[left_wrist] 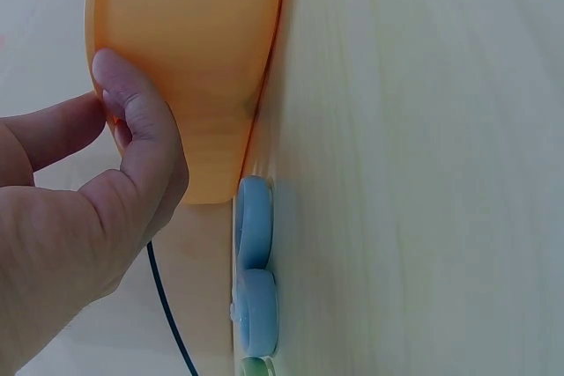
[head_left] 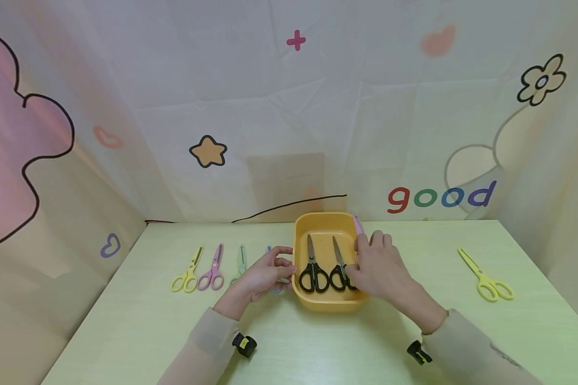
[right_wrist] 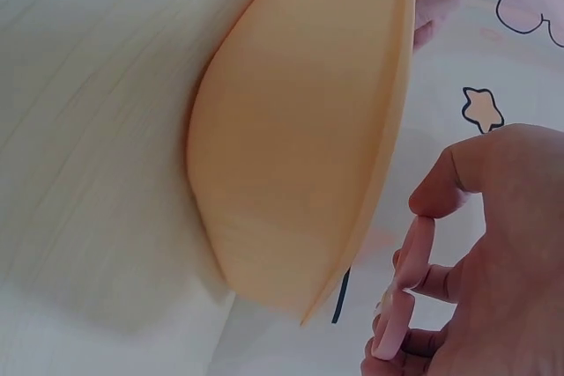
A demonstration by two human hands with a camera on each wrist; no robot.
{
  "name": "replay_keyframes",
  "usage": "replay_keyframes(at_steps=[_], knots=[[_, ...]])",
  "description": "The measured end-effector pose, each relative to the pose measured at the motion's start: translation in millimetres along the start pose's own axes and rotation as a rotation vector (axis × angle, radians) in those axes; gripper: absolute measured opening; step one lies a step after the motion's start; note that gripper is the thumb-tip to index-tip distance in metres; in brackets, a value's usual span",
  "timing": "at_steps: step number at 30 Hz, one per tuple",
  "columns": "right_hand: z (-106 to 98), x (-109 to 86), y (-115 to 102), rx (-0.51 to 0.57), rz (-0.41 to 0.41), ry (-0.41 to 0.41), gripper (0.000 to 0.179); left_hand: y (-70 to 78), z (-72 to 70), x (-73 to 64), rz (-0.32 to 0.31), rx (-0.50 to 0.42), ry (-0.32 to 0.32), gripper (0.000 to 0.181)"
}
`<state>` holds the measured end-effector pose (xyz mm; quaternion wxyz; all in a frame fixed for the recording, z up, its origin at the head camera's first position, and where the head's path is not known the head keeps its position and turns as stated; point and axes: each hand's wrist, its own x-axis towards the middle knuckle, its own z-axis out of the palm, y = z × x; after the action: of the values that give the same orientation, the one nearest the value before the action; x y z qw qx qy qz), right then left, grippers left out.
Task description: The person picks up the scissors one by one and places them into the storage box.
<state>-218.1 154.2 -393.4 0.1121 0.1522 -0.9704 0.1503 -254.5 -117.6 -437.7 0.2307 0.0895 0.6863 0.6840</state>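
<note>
A yellow-orange plastic box stands on the table with two pairs of black-handled scissors inside, one pair on the left and another on the right. My left hand pinches the box's left rim; in the left wrist view the thumb lies over that rim. My right hand is at the right rim and holds pink scissors, whose tip points away from me. The right wrist view shows their pink handle loops between thumb and fingers, above the box's side.
Left of the box lie yellow scissors, pink scissors, green scissors and blue scissors, the last partly hidden by my left hand. Another yellow pair lies far right. A printed curtain hangs behind the table.
</note>
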Motion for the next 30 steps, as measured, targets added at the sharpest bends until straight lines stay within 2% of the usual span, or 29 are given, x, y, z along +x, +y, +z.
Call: replay_keyframes(at_steps=[5, 11, 13, 15, 18, 22, 30], knots=[[1, 4.3, -11, 0.032, -0.011, -0.005, 0.027, -0.7, -0.5, 0.6, 0.000, 0.000, -0.002, 0.054], [11, 9.5, -21, 0.016, -0.026, -0.043, 0.025, -1.7, -1.1, 1.9, -0.002, -0.008, -0.005, 0.054], [16, 11.3, -24, 0.005, -0.028, -0.051, 0.034, -2.2, -1.2, 2.3, -0.003, -0.009, -0.004, 0.054], [20, 12.5, -26, -0.004, -0.027, -0.064, 0.056, -2.7, -1.3, 2.6, -0.005, -0.009, -0.004, 0.054], [24, 13.6, -30, -0.017, -0.020, -0.084, 0.059, -3.4, -1.6, 3.0, -0.007, -0.006, -0.005, 0.054], [29, 14.1, -33, -0.027, -0.010, -0.127, 0.036, -3.7, -2.0, 3.1, -0.006, -0.002, -0.007, 0.054], [36, 14.6, -33, -0.051, -0.020, -0.178, 0.029, -3.9, -2.3, 3.0, -0.006, 0.000, -0.007, 0.054]])
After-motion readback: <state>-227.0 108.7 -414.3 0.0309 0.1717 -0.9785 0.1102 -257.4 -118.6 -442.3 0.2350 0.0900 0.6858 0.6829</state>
